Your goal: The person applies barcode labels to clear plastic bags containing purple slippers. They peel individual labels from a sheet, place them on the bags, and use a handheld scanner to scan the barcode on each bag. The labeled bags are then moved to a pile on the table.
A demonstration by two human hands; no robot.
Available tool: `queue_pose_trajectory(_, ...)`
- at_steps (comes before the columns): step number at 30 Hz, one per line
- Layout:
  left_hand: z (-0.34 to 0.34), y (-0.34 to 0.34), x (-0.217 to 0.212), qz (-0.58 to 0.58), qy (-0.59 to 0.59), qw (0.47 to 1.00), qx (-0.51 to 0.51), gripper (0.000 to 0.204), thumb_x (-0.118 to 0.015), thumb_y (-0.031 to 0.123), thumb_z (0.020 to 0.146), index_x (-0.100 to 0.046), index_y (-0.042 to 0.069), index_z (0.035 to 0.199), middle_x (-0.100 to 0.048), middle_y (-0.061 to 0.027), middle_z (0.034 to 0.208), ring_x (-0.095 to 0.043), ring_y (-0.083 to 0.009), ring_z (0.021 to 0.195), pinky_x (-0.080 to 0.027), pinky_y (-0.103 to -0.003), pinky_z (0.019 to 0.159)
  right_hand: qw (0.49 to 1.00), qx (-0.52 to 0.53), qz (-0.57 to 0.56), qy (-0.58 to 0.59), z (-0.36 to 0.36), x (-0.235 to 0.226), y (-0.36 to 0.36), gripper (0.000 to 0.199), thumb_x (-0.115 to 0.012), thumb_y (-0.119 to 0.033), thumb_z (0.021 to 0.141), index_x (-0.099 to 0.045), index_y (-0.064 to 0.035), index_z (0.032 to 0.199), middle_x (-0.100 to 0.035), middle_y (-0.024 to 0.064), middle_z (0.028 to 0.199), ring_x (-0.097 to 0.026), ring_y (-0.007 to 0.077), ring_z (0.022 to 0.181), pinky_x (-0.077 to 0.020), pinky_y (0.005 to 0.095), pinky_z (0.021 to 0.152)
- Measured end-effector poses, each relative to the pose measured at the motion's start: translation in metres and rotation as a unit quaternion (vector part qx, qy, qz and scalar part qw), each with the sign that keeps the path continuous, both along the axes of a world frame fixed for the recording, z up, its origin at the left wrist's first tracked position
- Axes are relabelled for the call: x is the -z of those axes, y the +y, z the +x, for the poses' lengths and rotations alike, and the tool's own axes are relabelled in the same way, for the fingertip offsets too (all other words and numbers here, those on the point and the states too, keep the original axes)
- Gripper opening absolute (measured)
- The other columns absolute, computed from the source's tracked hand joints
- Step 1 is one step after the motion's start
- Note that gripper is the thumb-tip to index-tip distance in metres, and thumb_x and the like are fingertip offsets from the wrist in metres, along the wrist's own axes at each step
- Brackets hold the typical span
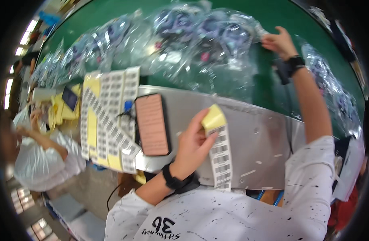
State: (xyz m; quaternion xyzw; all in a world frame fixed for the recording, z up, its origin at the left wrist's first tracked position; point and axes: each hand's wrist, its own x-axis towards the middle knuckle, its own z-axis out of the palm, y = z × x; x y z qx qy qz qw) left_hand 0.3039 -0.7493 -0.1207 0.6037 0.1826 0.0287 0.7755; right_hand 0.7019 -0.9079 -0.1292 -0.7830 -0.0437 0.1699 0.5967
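My left hand [193, 136] is closed on a strip of barcode labels [221, 160], whose yellow backing [214, 117] curls up at the top. The strip hangs down over the metal plate toward my shirt. Stretched far forward, my right hand [280, 42] is closed at the right edge of a clear plastic bag [232, 34], with fingertips against it beside a whitish patch that may be a label. Bluish-purple items show inside this bag and the neighbouring bags, too blurred to name.
A phone [153, 124] with a lit screen lies left of my left hand, beside several label sheets [108, 116]. Under them is a metal plate [248, 152] on the green table [108, 12]. More bagged items [333, 88] lie right of my right arm. A co-worker [44, 160] sits at left.
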Motion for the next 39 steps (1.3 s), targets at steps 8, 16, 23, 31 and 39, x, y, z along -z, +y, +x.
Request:
queue_pose_trajectory(8,-0.002,0.004,0.012,0.018,-0.016,0.998,0.063,0.060,-0.056,-0.008,0.091,-0.029,0.004,0.143,-0.064,-0.0150,0.111,-0.066,-0.0169,0.095,-0.053,-0.028,0.080,0.780,0.060,-0.527,-0.332,0.139,-0.006,-0.305,0.053,-0.062,-0.039,0.090,-0.056,-0.0086,0.132,-0.062,0.0174,0.126,-0.056,0.0300,0.121,-0.0420,0.0357,0.100)
queue_pose_trajectory(16,-0.011,0.001,-0.012,0.164,-0.059,0.976,0.133,0.039,-0.064,-0.001,0.089,-0.051,0.001,0.126,-0.065,-0.0119,0.099,-0.068,-0.0131,0.087,-0.055,-0.025,0.070,0.947,0.086,-0.237,-0.199,0.048,0.034,-0.254,0.055,-0.065,-0.014,0.086,-0.051,-0.0132,0.140,-0.056,0.0102,0.132,-0.056,0.0168,0.111,-0.0426,0.0276,0.094)
queue_pose_trajectory(23,-0.018,0.007,-0.022,0.145,-0.082,0.983,0.082,0.030,-0.063,-0.003,0.089,-0.059,-0.001,0.119,-0.068,-0.0121,0.105,-0.068,-0.0139,0.089,-0.056,-0.025,0.075,0.923,-0.141,-0.173,-0.315,-0.134,-0.044,-0.049,0.040,-0.065,-0.007,0.084,-0.062,-0.0049,0.125,-0.057,0.0118,0.134,-0.050,0.0226,0.127,-0.0357,0.0326,0.105)
queue_pose_trajectory(31,-0.028,0.014,-0.040,0.127,-0.066,0.988,0.062,0.024,-0.061,-0.003,0.091,-0.059,-0.004,0.115,-0.070,-0.0086,0.097,-0.067,-0.0114,0.088,-0.055,-0.024,0.075,0.935,-0.291,0.003,-0.203,-0.307,-0.072,0.014,0.013,-0.069,-0.003,0.080,-0.068,0.0013,0.091,-0.065,0.0108,0.093,-0.063,0.0222,0.082,-0.0490,0.0299,0.074)
queue_pose_trajectory(39,-0.028,0.010,-0.040,0.130,-0.038,0.988,0.077,0.025,-0.060,-0.003,0.091,-0.058,-0.004,0.115,-0.070,-0.0109,0.098,-0.068,-0.0116,0.089,-0.056,-0.025,0.076,0.916,-0.238,-0.057,-0.319,-0.323,-0.069,0.008,0.011,-0.071,0.000,0.075,-0.066,0.0006,0.085,-0.063,0.0111,0.095,-0.062,0.0241,0.084,-0.0492,0.0321,0.073)
